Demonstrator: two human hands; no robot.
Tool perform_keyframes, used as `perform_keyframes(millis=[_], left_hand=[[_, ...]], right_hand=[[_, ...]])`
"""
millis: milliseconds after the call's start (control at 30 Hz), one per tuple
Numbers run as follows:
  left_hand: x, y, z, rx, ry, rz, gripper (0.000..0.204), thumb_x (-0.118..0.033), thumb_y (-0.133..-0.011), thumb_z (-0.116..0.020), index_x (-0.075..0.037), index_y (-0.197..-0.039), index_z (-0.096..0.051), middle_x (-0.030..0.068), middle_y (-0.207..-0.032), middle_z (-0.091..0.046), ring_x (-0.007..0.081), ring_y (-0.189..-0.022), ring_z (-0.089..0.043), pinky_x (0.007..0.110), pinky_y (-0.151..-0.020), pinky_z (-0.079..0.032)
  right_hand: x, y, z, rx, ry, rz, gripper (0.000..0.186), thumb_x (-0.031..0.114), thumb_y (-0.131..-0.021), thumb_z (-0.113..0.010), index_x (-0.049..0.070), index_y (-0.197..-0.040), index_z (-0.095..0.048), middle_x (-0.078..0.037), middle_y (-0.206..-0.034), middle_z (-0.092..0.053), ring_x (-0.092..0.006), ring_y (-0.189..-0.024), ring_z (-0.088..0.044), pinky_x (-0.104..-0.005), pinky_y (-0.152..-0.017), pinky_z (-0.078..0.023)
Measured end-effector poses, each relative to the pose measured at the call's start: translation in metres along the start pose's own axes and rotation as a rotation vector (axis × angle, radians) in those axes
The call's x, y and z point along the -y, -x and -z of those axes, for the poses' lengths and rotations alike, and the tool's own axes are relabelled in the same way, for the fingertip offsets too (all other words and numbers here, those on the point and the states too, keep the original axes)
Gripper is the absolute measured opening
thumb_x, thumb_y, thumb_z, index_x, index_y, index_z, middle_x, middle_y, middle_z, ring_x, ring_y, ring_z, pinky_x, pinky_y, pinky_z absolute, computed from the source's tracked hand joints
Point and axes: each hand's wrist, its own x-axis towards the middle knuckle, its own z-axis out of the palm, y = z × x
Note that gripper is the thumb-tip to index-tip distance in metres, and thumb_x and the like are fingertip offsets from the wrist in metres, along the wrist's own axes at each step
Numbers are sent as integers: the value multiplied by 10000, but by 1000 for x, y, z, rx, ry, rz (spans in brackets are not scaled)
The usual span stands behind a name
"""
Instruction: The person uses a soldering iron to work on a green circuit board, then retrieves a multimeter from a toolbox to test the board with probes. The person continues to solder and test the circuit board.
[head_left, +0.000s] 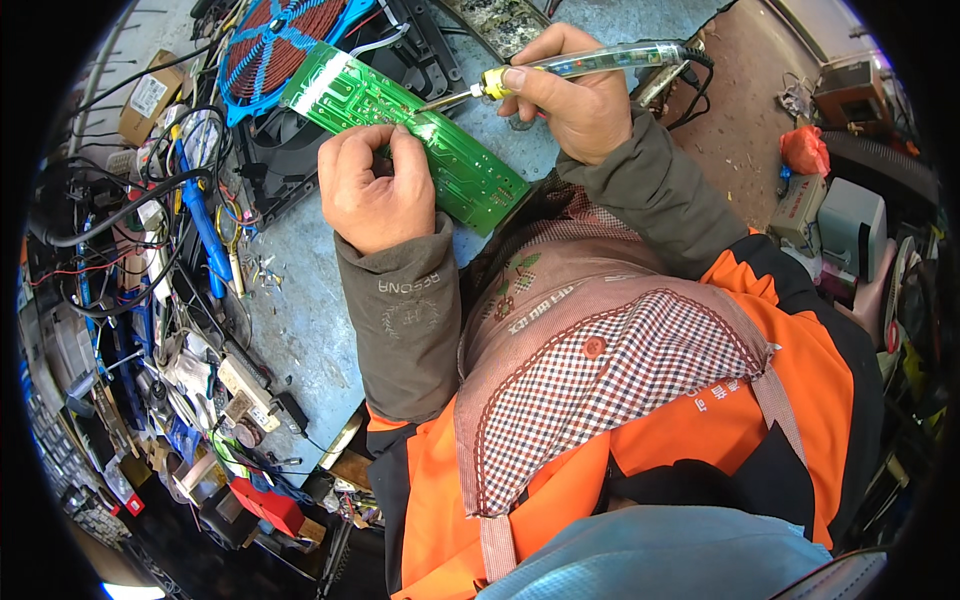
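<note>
A green circuit board lies tilted at the far middle of the bench, its soldered side facing up. My left hand rests over its near edge, thumb and forefinger pinched together at the board's surface. What they hold, if anything, is too small to make out. My right hand grips a soldering iron with a see-through handle and a yellow collar. The iron's metal tip reaches left and down to the middle of the board, close to my left fingertips.
Behind the board stands a coil plate with a blue frame on a black housing. Tangled cables, a blue tool and a power strip crowd the left. At the lower left is a red box. A grey box stands far right.
</note>
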Motion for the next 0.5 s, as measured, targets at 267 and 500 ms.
perform_keyframes(millis=[267,500], left_hand=[[0,-1,1,7,-23,-4,90,53,-785,-744,-8,-840,-706,101,-895,-666,188,-707,-643,298,-613,-534],[3,-1,0,-6,-28,-62,82,46,-790,-747,-8,-838,-707,102,-900,-667,191,-710,-645,300,-616,-537]], right_hand=[[2,1,-4,-39,70,44,178,90,-922,-773,-20,-941,-634,-110,-777,-729,-151,-670,-725,-275,-576,-581],[-4,4,-5,-63,25,30,247,134,-902,-820,5,-972,-622,-84,-777,-724,-115,-661,-697,-246,-572,-556]])
